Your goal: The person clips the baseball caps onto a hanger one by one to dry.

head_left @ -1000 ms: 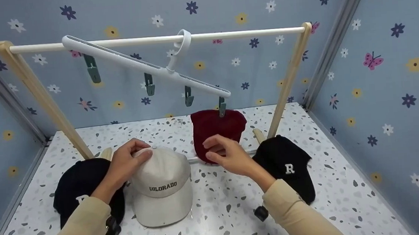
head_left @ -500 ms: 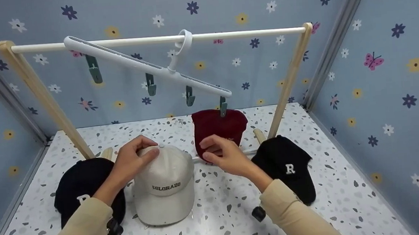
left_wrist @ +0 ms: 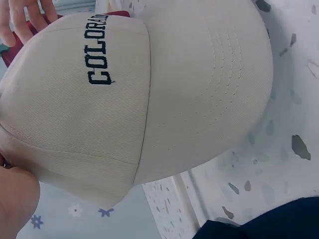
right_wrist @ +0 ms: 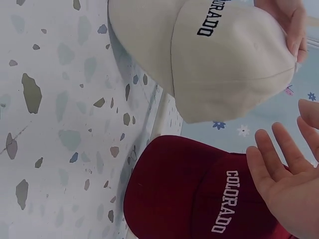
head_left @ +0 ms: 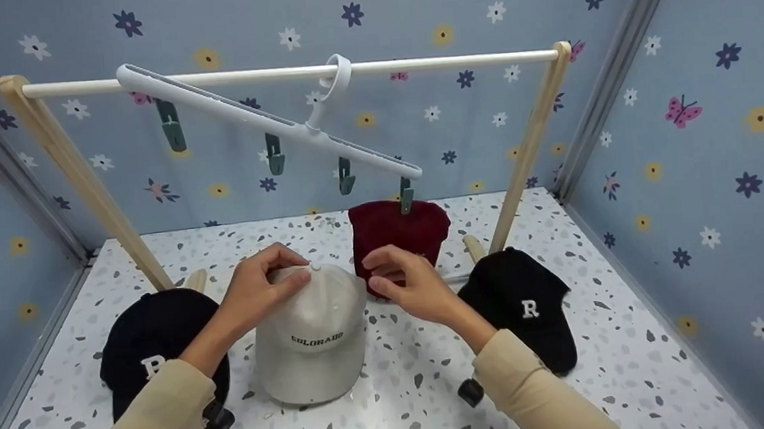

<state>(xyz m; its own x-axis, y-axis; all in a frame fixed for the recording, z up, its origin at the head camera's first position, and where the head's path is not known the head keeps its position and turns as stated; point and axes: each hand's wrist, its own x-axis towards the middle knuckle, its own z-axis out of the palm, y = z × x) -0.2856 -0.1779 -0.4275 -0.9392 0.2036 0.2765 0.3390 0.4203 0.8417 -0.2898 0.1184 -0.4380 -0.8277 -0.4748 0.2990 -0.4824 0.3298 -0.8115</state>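
My left hand (head_left: 258,289) pinches the crown of a beige baseball cap (head_left: 314,370), marked COLORADO, near its top button. The cap's brim points toward me. To its right, my right hand (head_left: 413,287) has loosely bent fingers and holds nothing; in the right wrist view a gap shows between that hand (right_wrist: 294,186) and the beige cap (right_wrist: 224,69). Behind my right hand is a maroon baseball cap (head_left: 393,224), also lettered COLORADO. A green clip (head_left: 406,195) at the hanger's low end overlaps its top; whether it grips the cap I cannot tell.
A light grey hanger (head_left: 223,107) tilts down to the right on the rack's white rail (head_left: 452,62), with several green clips. A dark cap (head_left: 139,336) lies at the left under my forearm. Another black cap (head_left: 518,292) with an R lies at the right.
My left hand has moved the beige cap to the right, nearer my right hand. The cap's brim has come up a little. My right hand stays nearly still.
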